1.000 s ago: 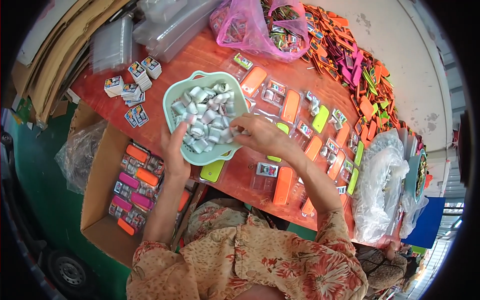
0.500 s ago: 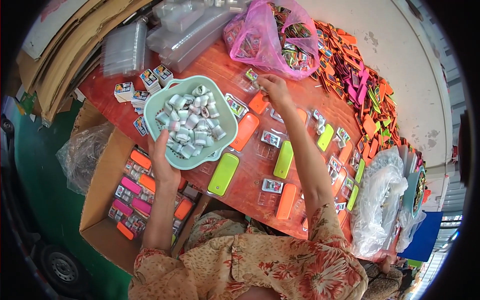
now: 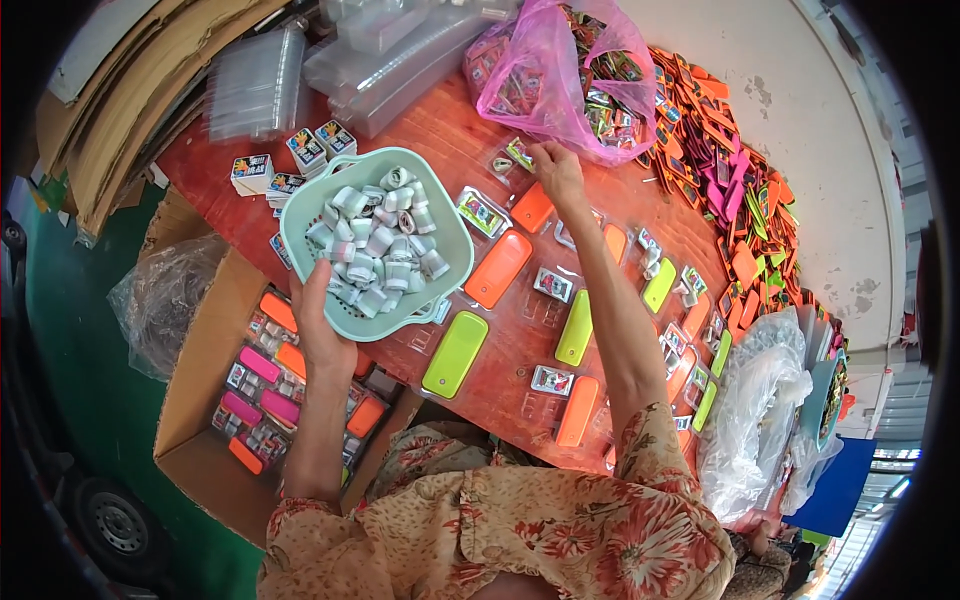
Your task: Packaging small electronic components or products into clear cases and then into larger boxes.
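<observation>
My left hand (image 3: 322,318) grips the near left side of a pale green plastic basket (image 3: 440,175), thumb over its rim. Inside lie many small grey-white rolled pieces (image 3: 380,240). At the far side of the red table, my right hand (image 3: 557,172) is bent down over a clear plastic tray (image 3: 503,165) with a small green-edged card pack (image 3: 520,153) in it. Its fingertips are drawn together, and whatever they hold is hidden. Just nearer lie an orange case (image 3: 532,208) and a larger orange case (image 3: 499,270); a lime green case (image 3: 455,354) lies by the basket.
Stacks of printed cards (image 3: 252,174) and clear plastic trays (image 3: 257,85) stand back left. A pink bag (image 3: 520,80) of small packs and a heap of coloured cases (image 3: 745,200) line the far side. An open carton (image 3: 190,400) with packed sets sits below left; crumpled clear plastic (image 3: 755,400) lies right.
My right hand has shifted slightly right and lower over the clear tray, its fingers now pointing down into it. The whole view has shifted a little; my left hand still holds the basket.
</observation>
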`<move>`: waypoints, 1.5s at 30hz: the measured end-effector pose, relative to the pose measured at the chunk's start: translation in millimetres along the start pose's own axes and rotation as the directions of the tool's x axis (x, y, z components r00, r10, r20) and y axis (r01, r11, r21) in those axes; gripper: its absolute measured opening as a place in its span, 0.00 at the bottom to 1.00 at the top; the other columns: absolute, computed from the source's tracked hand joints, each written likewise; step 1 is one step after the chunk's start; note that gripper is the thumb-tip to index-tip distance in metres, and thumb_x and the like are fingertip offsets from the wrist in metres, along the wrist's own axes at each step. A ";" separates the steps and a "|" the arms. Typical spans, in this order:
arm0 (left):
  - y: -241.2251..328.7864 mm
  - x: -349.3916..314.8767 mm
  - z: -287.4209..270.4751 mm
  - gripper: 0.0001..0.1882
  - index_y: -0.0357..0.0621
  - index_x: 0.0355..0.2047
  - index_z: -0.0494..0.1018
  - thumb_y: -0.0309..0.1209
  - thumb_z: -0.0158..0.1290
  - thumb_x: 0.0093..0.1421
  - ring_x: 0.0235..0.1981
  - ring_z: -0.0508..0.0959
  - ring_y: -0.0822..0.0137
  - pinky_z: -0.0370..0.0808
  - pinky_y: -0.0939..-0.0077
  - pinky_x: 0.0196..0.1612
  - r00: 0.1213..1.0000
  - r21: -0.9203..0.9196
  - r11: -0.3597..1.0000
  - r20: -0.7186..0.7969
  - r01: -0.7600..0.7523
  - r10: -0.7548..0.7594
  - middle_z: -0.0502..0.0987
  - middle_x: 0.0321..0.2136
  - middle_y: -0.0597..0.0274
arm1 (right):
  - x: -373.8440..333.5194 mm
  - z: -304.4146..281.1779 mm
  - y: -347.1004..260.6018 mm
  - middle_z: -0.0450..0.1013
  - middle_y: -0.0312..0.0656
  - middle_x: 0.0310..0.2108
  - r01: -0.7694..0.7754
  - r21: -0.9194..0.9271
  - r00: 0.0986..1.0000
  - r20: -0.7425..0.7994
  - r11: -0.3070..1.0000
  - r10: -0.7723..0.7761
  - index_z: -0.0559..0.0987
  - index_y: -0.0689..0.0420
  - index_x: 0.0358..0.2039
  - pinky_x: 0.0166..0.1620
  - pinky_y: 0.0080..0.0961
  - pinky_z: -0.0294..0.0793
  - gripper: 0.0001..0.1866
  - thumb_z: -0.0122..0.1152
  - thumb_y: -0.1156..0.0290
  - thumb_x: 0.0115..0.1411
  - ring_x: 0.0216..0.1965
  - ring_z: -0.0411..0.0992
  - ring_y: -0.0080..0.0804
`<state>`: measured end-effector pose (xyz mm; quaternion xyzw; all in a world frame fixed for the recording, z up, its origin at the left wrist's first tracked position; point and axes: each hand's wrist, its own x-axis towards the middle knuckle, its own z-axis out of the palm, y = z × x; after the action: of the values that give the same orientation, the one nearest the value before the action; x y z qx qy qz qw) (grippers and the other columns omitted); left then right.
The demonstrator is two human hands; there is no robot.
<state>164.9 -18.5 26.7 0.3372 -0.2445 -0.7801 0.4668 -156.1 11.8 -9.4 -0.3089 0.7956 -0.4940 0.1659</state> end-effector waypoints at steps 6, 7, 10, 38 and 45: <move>-2.6 -2.3 7.2 0.22 0.41 0.50 0.57 0.30 0.45 0.54 0.46 0.66 0.67 0.63 0.71 0.48 0.999 0.011 0.999 0.021 -0.042 0.042 0.64 0.45 0.60 | -24.1 -6.6 -28.0 0.70 0.58 0.26 0.314 -0.517 0.949 0.155 0.796 -0.274 0.73 0.64 0.32 0.36 0.42 0.67 0.12 0.47 0.74 0.47 0.33 0.69 0.51; -5.9 -1.0 5.3 0.22 0.40 0.50 0.57 0.30 0.45 0.54 0.46 0.66 0.67 0.63 0.71 0.47 0.999 0.004 1.000 0.036 -0.029 0.029 0.64 0.45 0.60 | -25.5 -7.6 -26.8 0.70 0.57 0.27 0.339 -0.560 0.937 0.128 0.756 -0.326 0.73 0.63 0.33 0.35 0.42 0.67 0.12 0.47 0.74 0.47 0.32 0.69 0.51; -8.1 -2.1 6.7 0.22 0.40 0.49 0.57 0.29 0.45 0.53 0.45 0.65 0.68 0.63 0.72 0.47 0.996 0.031 0.997 0.057 -0.065 0.063 0.64 0.45 0.60 | -40.5 -11.2 -57.0 0.71 0.53 0.28 0.352 -0.623 0.918 0.082 0.699 -0.389 0.73 0.59 0.35 0.33 0.39 0.68 0.12 0.49 0.73 0.49 0.30 0.70 0.49; -12.4 -12.2 13.1 0.23 0.39 0.50 0.57 0.32 0.47 0.54 0.43 0.67 0.70 0.64 0.74 0.46 0.991 -0.004 0.999 0.128 -0.039 0.039 0.66 0.44 0.61 | -115.7 39.2 -109.3 0.69 0.34 0.24 0.149 0.173 0.689 0.688 0.974 -0.227 0.68 0.57 0.34 0.27 0.17 0.64 0.11 0.53 0.75 0.47 0.27 0.65 0.19; -10.4 -14.8 13.2 0.22 0.40 0.50 0.57 0.29 0.46 0.54 0.42 0.67 0.70 0.64 0.73 0.45 0.993 0.044 0.994 0.059 -0.103 0.101 0.65 0.43 0.60 | -161.2 64.9 -119.5 0.68 0.47 0.28 0.625 -0.324 0.722 0.586 0.710 -0.368 0.70 0.58 0.31 0.34 0.36 0.69 0.14 0.58 0.65 0.45 0.31 0.69 0.46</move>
<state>154.1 0.2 32.5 0.3130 -0.2930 -0.7585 0.4908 41.6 34.8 60.5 -0.6623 0.7097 -0.2035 0.1274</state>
